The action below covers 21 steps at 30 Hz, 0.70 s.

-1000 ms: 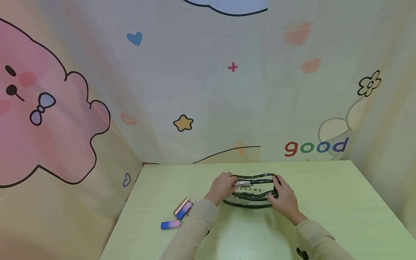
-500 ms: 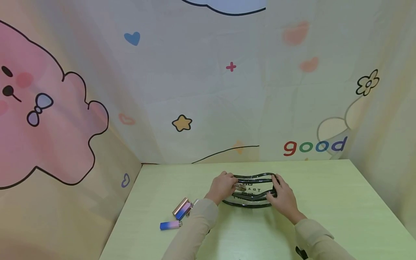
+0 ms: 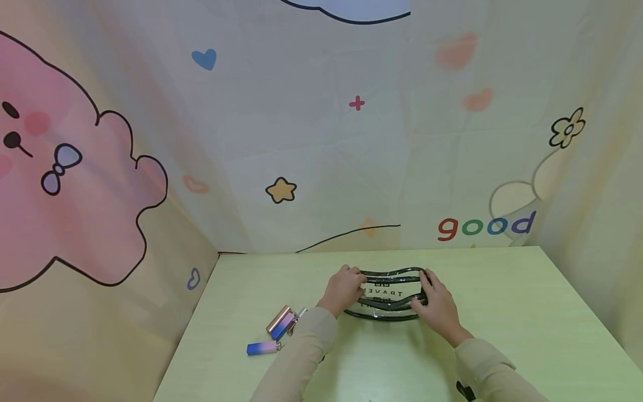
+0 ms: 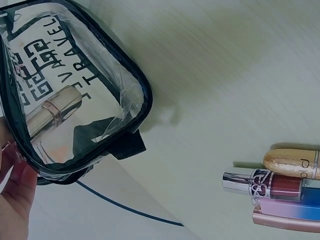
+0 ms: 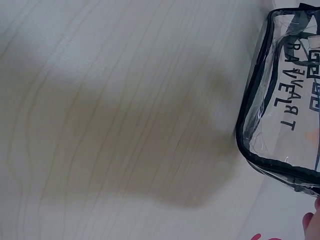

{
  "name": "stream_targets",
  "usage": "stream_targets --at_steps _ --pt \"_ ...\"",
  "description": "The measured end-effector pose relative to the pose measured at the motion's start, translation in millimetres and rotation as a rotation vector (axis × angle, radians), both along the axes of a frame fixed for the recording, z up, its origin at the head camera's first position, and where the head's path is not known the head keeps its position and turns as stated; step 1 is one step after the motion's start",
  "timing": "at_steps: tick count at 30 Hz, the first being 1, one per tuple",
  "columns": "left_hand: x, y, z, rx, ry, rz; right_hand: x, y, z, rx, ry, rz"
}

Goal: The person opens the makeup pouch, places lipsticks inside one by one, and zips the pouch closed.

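A clear travel cosmetic bag [image 3: 384, 291] with black trim and mirrored lettering stands toward the back of the table. My left hand [image 3: 344, 287] holds its left end, fingers curled at the trim; my right hand [image 3: 442, 307] grips the right end between fingers and thumb. Through the plastic in the left wrist view, a shiny gold-pink lipstick tube [image 4: 55, 112] lies slanted in the bag, its lower end close to my left fingers [image 4: 20, 187]. Only a bit of my right hand [image 5: 312, 220] shows below the bag in the right wrist view.
Left of the bag on the table lie several cosmetic tubes: a pink-blue one [image 3: 263, 348] apart, and a cluster with a rose-gold tube [image 3: 279, 319], a gold tube [image 4: 285, 162] and a silver-capped red lip tube [image 4: 285, 186]. A printed cloth backdrop [image 3: 321, 139] hangs behind the table.
The silvery lipstick tube seen level beside my left fingers has tipped and dropped from sight in the head view, uncovering the lettering. Both hands stay at the bag's ends.
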State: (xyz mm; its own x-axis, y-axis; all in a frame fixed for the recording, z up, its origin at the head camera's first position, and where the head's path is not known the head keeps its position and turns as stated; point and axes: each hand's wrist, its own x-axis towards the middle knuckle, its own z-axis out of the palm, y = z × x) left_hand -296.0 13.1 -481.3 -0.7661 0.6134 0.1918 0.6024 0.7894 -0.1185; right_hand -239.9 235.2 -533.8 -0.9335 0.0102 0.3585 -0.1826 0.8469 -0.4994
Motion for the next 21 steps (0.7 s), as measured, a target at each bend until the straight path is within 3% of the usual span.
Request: stream_targets --at_steps 15,21 --pt "-0.2 2.9 -5.2 0.056 -0.074 0.021 -0.7 0.2 -3.2 0.007 0.011 -0.003" --pt "1.6 2.9 -4.0 0.062 -0.07 0.025 0.3 -0.4 -1.6 -0.001 0.003 -0.005"
